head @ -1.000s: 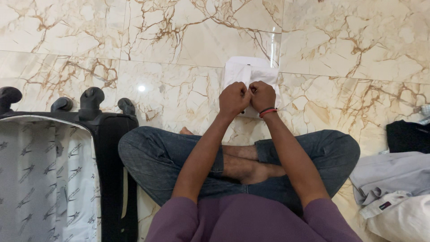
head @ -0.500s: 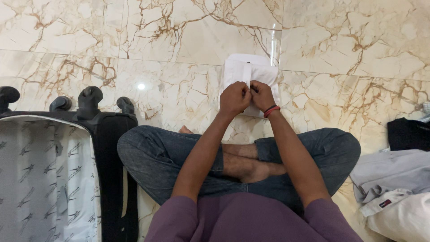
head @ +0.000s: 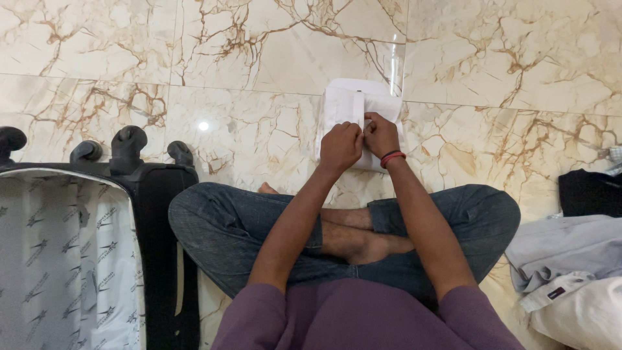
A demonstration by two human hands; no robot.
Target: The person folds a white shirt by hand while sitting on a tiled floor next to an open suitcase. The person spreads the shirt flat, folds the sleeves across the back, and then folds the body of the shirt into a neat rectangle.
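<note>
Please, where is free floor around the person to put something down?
Bare marble floor lies between the suitcase and the white shirt, and right of the shirt, above the right knee. By the clothes pile it is crowded. Both the left hand and the right hand are on the shirt.

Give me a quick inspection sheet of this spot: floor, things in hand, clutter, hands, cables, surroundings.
Surface: glossy marble floor, beige with brown veins.
Job's things: folded white garment lying on the floor.
Clutter: pile of clothes at right.
Grippers: left hand and right hand side by side, fingers pinching the garment's middle strip.
Cables: nothing seen.
Surroundings: open black suitcase at left, patterned lining; person sits cross-legged.
</note>
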